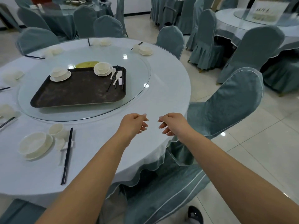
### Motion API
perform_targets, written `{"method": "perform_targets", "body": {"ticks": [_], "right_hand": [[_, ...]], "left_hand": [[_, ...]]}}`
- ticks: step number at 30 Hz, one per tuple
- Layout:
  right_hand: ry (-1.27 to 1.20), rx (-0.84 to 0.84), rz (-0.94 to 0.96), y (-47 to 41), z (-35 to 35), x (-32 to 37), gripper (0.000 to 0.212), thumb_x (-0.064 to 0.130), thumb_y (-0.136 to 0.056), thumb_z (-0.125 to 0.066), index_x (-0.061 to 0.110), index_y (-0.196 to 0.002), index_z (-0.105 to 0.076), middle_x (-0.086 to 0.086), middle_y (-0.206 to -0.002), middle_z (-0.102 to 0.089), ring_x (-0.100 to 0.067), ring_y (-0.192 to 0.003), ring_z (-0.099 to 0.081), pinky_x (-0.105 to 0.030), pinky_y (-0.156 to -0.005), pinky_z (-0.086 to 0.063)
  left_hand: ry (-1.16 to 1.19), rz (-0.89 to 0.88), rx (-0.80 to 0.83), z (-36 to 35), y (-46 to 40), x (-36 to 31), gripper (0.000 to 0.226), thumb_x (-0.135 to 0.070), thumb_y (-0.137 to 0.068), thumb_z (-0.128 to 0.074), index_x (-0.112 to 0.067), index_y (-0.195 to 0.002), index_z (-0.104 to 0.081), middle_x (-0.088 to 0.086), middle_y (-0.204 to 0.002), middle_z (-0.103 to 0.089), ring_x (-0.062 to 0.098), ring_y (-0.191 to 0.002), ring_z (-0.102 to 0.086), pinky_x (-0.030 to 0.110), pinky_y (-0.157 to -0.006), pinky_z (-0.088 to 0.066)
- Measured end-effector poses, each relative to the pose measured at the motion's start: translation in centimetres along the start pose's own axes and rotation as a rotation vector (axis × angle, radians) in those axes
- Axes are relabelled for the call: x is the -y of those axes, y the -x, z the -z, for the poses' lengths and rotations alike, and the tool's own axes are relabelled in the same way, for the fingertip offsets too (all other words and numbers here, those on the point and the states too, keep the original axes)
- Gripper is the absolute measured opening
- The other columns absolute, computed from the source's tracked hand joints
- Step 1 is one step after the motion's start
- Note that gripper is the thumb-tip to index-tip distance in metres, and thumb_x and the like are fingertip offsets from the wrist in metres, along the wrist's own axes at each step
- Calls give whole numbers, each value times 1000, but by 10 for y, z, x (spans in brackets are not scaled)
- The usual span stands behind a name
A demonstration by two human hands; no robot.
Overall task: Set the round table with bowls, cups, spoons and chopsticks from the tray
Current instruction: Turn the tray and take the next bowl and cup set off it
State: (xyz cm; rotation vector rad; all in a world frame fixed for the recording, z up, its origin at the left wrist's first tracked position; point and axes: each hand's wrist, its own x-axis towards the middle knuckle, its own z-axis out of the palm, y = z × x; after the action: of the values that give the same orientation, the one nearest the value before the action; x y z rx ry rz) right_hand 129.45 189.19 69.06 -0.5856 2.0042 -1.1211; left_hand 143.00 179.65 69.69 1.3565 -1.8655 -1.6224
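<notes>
The round surface (161, 88) wears a pale cloth. A glass turntable (139, 88) sits at its middle; place settings ring it, 1 near left (35, 145).

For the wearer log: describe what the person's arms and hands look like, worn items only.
Both arms are bare along all that shows: no sleeves, gloves, watch or bracelet. The left hand and right hand show no rings. The fingernails look plain and unpainted, extending slightly past the fingertips.
</notes>
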Motion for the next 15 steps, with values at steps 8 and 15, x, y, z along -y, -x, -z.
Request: {"method": "perform_targets", "body": {"ticks": [8,15], "right_hand": [[34,106,18,-70,89,-12,18,28,-95,-56,17,-86,-67,-1,-78,-71,-10,-53,-62,-19,-48,-46],[60,225,15,-127,165,-21,17,26,-93,-57,15,-86,-68,0,-74,-71,-10,-49,-61,-21,-51,-49]], "left_hand": [[16,60,-116,-97,-41,-32,29,-32,-99,-50,-11,-97,-69,6,-90,-70,19,-84,-68,30,-82,-56],[107,132,-232,-172,-70,-61,27,-34,-98,-52,-14,-90,-70,3,-84,-72,16,-78,-69,24,-70,-55]]}}
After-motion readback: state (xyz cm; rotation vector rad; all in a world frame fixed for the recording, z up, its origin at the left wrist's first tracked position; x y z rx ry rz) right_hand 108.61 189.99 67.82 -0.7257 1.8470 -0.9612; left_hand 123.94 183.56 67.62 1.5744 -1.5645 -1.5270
